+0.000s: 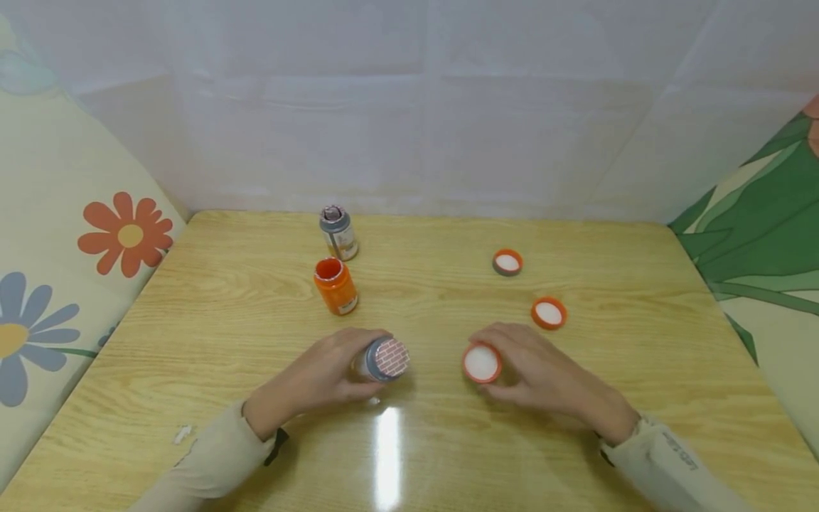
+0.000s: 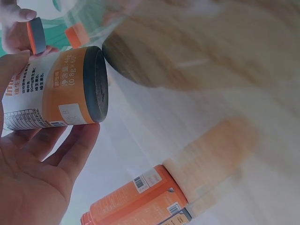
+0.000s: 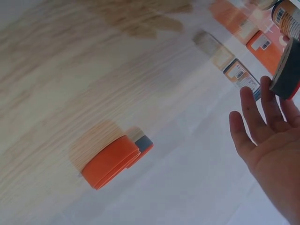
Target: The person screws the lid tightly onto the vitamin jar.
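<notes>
My left hand (image 1: 326,373) grips a supplement bottle (image 2: 65,89) with a white and orange label and a dark grey base. In the head view its top bears a brick-patterned seal (image 1: 392,357). Across from it, my right hand (image 1: 537,370) pinches a lid (image 1: 482,363) with the white inside facing up and an orange rim; the right wrist view shows its dark grey outer side (image 3: 286,70). A gap separates the lid from the bottle. Whether the bottle touches the table is hard to tell.
Beyond my left hand stand an uncapped orange bottle (image 1: 335,288) and, behind it, a grey-topped bottle (image 1: 340,235) with torn seal material at its mouth. An orange lid (image 1: 549,313) and a grey-and-orange lid (image 1: 507,262) lie inside up on the wooden table (image 1: 435,284).
</notes>
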Motion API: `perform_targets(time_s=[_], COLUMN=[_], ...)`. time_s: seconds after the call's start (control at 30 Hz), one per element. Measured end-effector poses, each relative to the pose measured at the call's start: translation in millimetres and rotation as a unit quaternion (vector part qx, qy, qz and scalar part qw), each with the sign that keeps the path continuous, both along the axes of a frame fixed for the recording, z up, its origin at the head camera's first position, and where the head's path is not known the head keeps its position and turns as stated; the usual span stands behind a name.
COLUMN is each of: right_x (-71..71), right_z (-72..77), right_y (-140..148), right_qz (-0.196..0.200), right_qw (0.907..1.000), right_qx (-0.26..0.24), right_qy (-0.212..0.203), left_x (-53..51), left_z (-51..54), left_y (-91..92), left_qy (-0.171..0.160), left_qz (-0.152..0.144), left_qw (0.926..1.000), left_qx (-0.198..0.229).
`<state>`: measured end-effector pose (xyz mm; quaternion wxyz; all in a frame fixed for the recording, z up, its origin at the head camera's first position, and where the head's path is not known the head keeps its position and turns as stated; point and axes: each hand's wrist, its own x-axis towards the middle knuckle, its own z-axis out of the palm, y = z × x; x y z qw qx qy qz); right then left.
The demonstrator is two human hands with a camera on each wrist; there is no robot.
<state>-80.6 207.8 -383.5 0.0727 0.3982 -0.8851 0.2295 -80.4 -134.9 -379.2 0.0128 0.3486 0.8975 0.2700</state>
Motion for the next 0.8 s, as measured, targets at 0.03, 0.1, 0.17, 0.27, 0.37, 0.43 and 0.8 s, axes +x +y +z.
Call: perform_targets(time_s=[0.03,0.1,0.17,0.27,0.37,0.43,0.8], right_x=[0.3,0.2,-0.6,-2.2,-3.5,-4.0,-3.3], right_z=[0.3,1.3,2.0,2.8,3.1,2.9,3.8], right_y=[-1,-3,-5,-9,-12,-14,-24], right_qz=[-0.001,0.002,0.008,0.020,0.029,0.032,0.023], right_qw=[1.0000,1.0000,0.9999,0.9997,0.9993,0.9991,0.9995], right_qx=[-0.001,-0.004,-0.010,-0.017,-0.022,-0.023,-0.021], right_qy=[-0.002,-0.005,-0.008,-0.003,0.011,0.017,-0.003], left_x=[0.0,0.2,0.2,0.3,0.2,0.2,-1.2], left_z=[0.3,1.0,2.0,2.2,1.8,1.5,1.9], left_y=[0.3,0.5,1.0,1.3,1.5,1.7,2.9], left_qy=[-0.005,-0.011,-0.017,-0.017,-0.017,-0.015,-0.008], left_qz=[0.001,0.002,0.005,0.006,0.007,0.006,0.000], left_qw=[1.0000,0.9999,0.9998,0.9997,0.9997,0.9997,0.9998], left_qx=[-0.001,-0.005,-0.010,-0.015,-0.016,-0.016,-0.019])
